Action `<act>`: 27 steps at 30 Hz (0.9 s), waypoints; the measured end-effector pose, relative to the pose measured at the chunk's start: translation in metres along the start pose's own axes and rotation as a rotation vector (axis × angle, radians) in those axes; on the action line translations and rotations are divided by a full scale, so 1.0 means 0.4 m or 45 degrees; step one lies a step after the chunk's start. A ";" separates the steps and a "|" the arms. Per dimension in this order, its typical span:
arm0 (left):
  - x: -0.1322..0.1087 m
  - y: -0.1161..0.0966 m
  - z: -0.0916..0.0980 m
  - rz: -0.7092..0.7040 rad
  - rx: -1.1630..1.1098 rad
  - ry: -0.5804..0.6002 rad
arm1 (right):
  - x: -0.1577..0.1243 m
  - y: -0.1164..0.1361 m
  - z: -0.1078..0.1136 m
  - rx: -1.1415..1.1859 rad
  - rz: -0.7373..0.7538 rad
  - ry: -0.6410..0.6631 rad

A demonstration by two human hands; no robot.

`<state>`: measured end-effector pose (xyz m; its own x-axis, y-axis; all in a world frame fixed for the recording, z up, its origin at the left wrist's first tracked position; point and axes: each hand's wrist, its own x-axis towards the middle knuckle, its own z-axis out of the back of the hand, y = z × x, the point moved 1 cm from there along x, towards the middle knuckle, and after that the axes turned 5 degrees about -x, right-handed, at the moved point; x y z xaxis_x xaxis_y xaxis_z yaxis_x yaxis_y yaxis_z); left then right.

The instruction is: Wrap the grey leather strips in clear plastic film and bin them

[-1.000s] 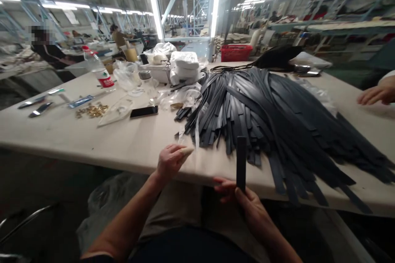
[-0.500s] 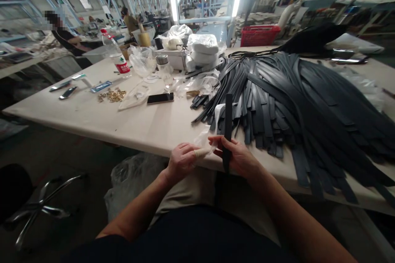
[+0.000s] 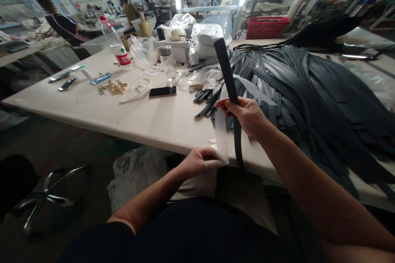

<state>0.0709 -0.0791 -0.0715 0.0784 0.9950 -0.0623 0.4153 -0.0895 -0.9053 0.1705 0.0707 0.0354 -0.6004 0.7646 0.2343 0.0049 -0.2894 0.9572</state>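
Observation:
A dark strap [image 3: 227, 70] stands nearly upright in my right hand [image 3: 247, 115], pinched between thumb and fingers, its lower end hanging past the table's front edge. Lower and to the left, my left hand [image 3: 203, 161] is closed on the bottom end of a whitish translucent strip [image 3: 221, 133]. This strip runs up beside the strap to my right fingers, and a loose whitish length [image 3: 256, 90] trails off to the right behind that hand. Light-coloured wrapping covers one finger of my left hand. Behind my right hand spreads a large pile of dark straps [image 3: 277, 74].
On the table [image 3: 148, 125] lie a phone [image 3: 162, 91], small brass-coloured pieces [image 3: 117, 87] and plastic bags [image 3: 143, 55]. A bottle [image 3: 120, 51] and a glass jar [image 3: 168, 65] stand farther back. A red basket [image 3: 267, 28] is beyond the pile. A wheeled chair [image 3: 46, 197] stands at lower left.
My right hand has risen and moved right with the strap, which now tilts left at its top. My left hand has shifted slightly right and down, and more of the whitish strip shows between the hands.

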 end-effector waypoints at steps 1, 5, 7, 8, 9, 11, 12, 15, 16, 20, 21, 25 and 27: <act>0.000 0.000 -0.005 0.018 -0.054 0.013 | 0.014 -0.001 0.002 0.009 0.000 -0.014; 0.002 0.007 -0.008 0.060 -0.184 0.056 | 0.077 -0.014 0.010 -0.001 -0.003 -0.093; 0.003 0.016 -0.003 0.069 -0.183 0.078 | 0.109 -0.020 0.016 -0.049 0.038 -0.132; 0.003 0.021 0.000 0.075 -0.174 0.080 | 0.125 -0.022 0.019 -0.072 0.061 -0.147; 0.002 0.026 0.002 0.088 -0.161 0.080 | 0.141 -0.023 0.021 -0.093 0.076 -0.158; -0.002 0.034 0.008 0.125 -0.141 0.072 | 0.168 -0.025 0.021 -0.125 0.079 -0.171; -0.004 0.037 0.010 0.149 -0.135 0.070 | 0.180 -0.025 0.019 -0.139 0.066 -0.175; -0.008 0.045 0.020 0.208 -0.123 0.063 | 0.202 -0.029 -0.001 -0.165 0.001 -0.167; -0.008 0.047 0.024 0.228 -0.117 0.065 | 0.207 -0.032 -0.011 -0.164 -0.017 -0.172; -0.007 0.057 0.036 0.338 -0.034 0.163 | 0.223 -0.057 -0.049 -0.176 -0.027 -0.176; -0.006 0.060 0.038 0.357 -0.009 0.187 | 0.229 -0.067 -0.056 -0.185 -0.022 -0.165; -0.002 0.089 0.037 0.402 0.001 0.140 | 0.258 -0.104 -0.067 -0.175 0.033 -0.120; 0.000 0.106 0.034 0.403 -0.053 0.050 | 0.261 -0.116 -0.060 -0.177 0.020 -0.079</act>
<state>0.0761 -0.0823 -0.1158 0.2446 0.9148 -0.3213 0.4013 -0.3972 -0.8254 0.0882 0.1501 0.0114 -0.5508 0.7920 0.2632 -0.0995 -0.3755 0.9215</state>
